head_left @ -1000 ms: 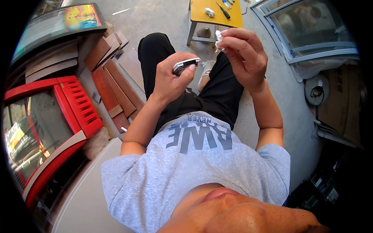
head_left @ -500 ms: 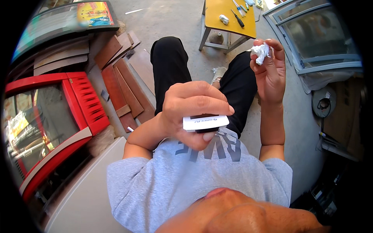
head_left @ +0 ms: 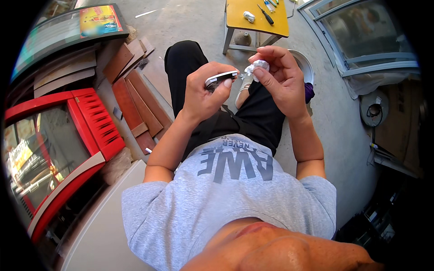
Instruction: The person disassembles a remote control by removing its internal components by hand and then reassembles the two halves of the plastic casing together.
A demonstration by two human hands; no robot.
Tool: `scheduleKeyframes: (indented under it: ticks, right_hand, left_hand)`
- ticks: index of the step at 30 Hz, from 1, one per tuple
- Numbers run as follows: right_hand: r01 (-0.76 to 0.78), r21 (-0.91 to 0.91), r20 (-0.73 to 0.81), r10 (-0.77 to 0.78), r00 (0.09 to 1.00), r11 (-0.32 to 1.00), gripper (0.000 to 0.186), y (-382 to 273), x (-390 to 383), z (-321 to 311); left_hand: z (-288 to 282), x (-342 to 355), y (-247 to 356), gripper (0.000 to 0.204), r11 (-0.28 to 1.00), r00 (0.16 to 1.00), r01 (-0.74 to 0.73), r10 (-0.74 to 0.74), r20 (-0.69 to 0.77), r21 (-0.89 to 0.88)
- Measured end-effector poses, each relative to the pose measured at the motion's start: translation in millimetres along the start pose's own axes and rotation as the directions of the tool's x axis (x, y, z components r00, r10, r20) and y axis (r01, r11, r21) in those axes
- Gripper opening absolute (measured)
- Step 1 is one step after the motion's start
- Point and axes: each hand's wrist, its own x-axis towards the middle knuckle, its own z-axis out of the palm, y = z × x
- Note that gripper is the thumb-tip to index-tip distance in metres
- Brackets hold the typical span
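Observation:
My left hand (head_left: 205,92) grips a small flat device (head_left: 220,78) with a white back and dark edge, held edge-on above my lap. My right hand (head_left: 278,79) pinches a crumpled white wad of tissue (head_left: 255,68) against the device's right end. Both hands meet over my black trousers (head_left: 190,63). I wear a grey printed T-shirt (head_left: 230,189) and sit facing a small yellow table.
The yellow table (head_left: 253,20) ahead carries a screwdriver (head_left: 266,14) and small parts. Brown wooden boards (head_left: 135,104) lie on the concrete floor at left, beside a red-framed glass cabinet (head_left: 58,144). A framed window panel (head_left: 361,36) leans at right, near a round white dish (head_left: 304,63).
My left hand carried the device away from my chest, back out over my lap. My right hand came in from the right with the tissue and now touches the device's end.

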Motion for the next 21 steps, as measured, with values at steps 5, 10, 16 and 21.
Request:
scheduleKeyframes:
  ticks: [5, 10, 16, 21]
  right_hand:
    - [0.309, -0.384, 0.161, -0.267, 0.950, 0.870, 0.025, -7, 4, 2]
    - [0.406, -0.546, 0.213, -0.347, 0.913, 0.733, 0.032, -9, 6, 7]
    - [0.540, -0.602, 0.312, -0.450, 0.837, 0.588, 0.032, -2, 11, 5]
    - [0.564, -0.648, 0.361, -0.446, 0.819, 0.511, 0.034, 0, 13, 4]
  left_hand:
    - [5, 3, 3, 0.020, 0.998, 0.996, 0.041, -0.037, -0.077, 0.045]
    - [8, 6, 5, 0.019, 0.992, 0.994, 0.042, -0.029, -0.104, 0.120]
    - [11, 8, 5, 0.019, 0.980, 0.993, 0.020, 0.003, -0.117, 0.196]
    - [11, 10, 6, 0.018, 0.959, 0.992, -0.022, 0.055, -0.111, 0.283]
